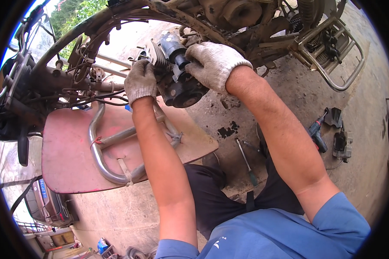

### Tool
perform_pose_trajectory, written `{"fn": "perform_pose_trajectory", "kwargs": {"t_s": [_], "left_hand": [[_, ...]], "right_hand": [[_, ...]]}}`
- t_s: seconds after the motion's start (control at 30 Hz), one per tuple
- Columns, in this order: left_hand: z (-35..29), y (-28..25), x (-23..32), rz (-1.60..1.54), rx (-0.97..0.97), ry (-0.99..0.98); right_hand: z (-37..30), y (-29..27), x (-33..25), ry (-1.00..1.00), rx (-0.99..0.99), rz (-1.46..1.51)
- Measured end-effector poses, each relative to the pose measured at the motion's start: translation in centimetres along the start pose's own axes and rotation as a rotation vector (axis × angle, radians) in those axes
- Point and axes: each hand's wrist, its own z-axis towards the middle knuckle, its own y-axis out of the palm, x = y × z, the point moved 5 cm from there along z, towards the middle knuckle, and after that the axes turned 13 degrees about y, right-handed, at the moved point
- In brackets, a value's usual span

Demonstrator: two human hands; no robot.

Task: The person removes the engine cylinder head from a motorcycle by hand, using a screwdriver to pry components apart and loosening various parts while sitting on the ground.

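Work looks mid-way: gloved left hand (140, 82) & right hand (214, 64) both grip the grimy dark metal engine block (179, 80), seated in the rusty motorcycle frame (116, 17) above the reddish footboard (69, 155), not yet freed.

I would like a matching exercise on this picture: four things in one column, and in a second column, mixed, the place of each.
Things
1. left hand
2. right hand
3. screwdriver
4. cordless drill

Places
A. lying on the concrete ground between the person's two forearms
B. gripping the dark engine part from its right side
C. lying on the ground to the right of the right forearm
D. on the left side of the engine part, above the red panel

Pairs: 1-D, 2-B, 3-A, 4-C
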Motion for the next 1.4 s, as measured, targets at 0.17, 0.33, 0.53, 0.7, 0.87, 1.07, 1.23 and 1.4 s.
{"fn": "perform_pose_trajectory", "kwargs": {"t_s": [0.17, 0.33, 0.53, 0.7, 0.87, 1.07, 1.23, 1.4], "left_hand": [[-0.1, 0.7, -1.2, 0.250, -0.178, -0.214], [-0.1, 0.2, -0.5, -0.027, -0.016, -0.027], [-0.1, 0.5, -1.6, 0.209, -0.218, -0.197], [-0.1, 0.3, -0.8, -0.059, -0.108, -0.092], [-0.2, 0.5, -1.4, 0.185, -0.199, -0.221], [-0.7, 1.5, -2.2, -0.132, -0.115, -0.188], [-0.9, 0.9, -2.4, 0.033, -0.005, -0.270], [-2.2, -1.2, -4.0, -0.064, 0.209, -0.481]], "right_hand": [[0.0, -0.4, -0.1, -0.022, 0.053, 0.044], [0.0, -0.3, -0.1, -0.033, 0.043, 0.024], [-0.1, -0.2, -0.1, -0.019, 0.014, 0.026], [-0.1, -0.2, -0.2, -0.035, 0.013, 0.016], [-0.1, 0.2, -0.4, -0.031, 0.010, 0.023], [-0.1, 0.4, -0.6, -0.011, -0.020, -0.002], [-0.3, 1.6, -0.9, -0.020, -0.043, -0.004], [0.5, 4.0, -2.2, -0.086, 0.141, -0.059]]}}
